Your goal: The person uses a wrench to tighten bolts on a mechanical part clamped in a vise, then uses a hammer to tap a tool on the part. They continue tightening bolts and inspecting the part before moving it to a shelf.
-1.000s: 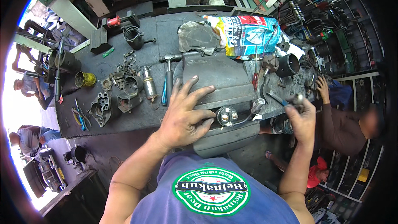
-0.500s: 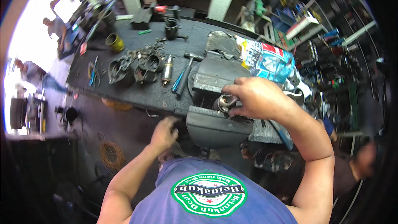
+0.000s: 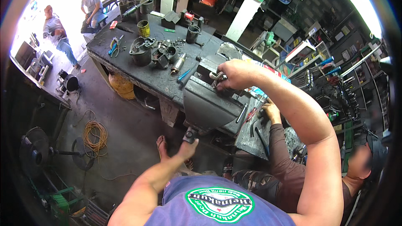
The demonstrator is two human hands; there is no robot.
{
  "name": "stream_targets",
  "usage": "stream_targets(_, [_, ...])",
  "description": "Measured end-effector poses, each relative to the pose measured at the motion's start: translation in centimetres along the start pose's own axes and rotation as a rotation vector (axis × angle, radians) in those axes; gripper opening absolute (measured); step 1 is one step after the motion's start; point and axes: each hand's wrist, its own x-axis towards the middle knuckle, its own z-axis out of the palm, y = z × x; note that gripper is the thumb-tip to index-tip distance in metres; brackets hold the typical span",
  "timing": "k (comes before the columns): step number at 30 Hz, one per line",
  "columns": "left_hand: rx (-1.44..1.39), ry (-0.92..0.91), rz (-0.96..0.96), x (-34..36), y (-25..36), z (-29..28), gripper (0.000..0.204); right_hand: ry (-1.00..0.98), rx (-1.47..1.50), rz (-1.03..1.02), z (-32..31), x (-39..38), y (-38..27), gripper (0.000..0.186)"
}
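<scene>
A large bench vise [image 3: 209,106] stands at the bench's front edge. My right hand [image 3: 238,74] is closed, thumb and fingers pinching a small shiny metal part [image 3: 216,76] at the vise jaws. Part of this piece is hidden behind my fingers. Lower down, my left hand [image 3: 186,148] is wrapped round the round end of the vise screw [image 3: 190,134], its thumb along the side. A hammer with a blue and black handle [image 3: 183,76] lies left of the vise. Near it are a cylindrical metal part [image 3: 179,63] and greasy motor housings [image 3: 141,52].
Pliers [image 3: 114,47], a yellow can [image 3: 143,28] and a dark cup-shaped housing [image 3: 193,34] rest on the dark bench [image 3: 121,65]. A co-worker's hand [image 3: 271,109] reaches among tools at the right. An orange cable coil [image 3: 95,137] lies on the floor. Two people sit far left.
My left hand has gone from the air beside the bench to the vise screw's end. My right hand stays with the metal part at the jaws. The view has shifted; a co-worker's arm now shows.
</scene>
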Motion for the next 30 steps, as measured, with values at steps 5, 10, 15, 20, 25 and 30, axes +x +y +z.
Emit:
stream_targets(5, [-0.454, -0.263, -0.417, -3.7, 3.5, 8.7, 0.033, 0.036, -0.007, 0.060, 0.3, -0.6, -0.9, 0.050])
stream_targets(10, [-1.327, -0.756, -0.399, -8.3, 16.6, 10.4, 0.030, 0.048, 0.020, 0.043, 0.7, -0.3, -0.2, 0.052])
stream_targets(15, [-1.236, -0.468, 0.174, -9.8, 26.1, -0.4, 0.094, 0.039, 0.054, 0.019, 1.0, 0.1, 0.8, 0.051])
stream_targets(20, [-1.474, 0.317, 0.333, -6.5, 24.1, -12.2, 0.076, 0.080, 0.046, 0.025, 1.3, 0.2, 0.6, 0.050])
stream_targets(25, [-1.204, 0.425, 0.081, -9.3, 13.5, -13.9, 0.048, 0.060, -0.011, 0.065, 1.1, 0.5, -0.1, 0.050])
stream_targets(30, [-0.604, 0.566, -0.178, -11.4, 9.6, -9.9, 0.034, -0.044, -0.086, 0.090, 0.3, 0.4, -1.3, 0.048])
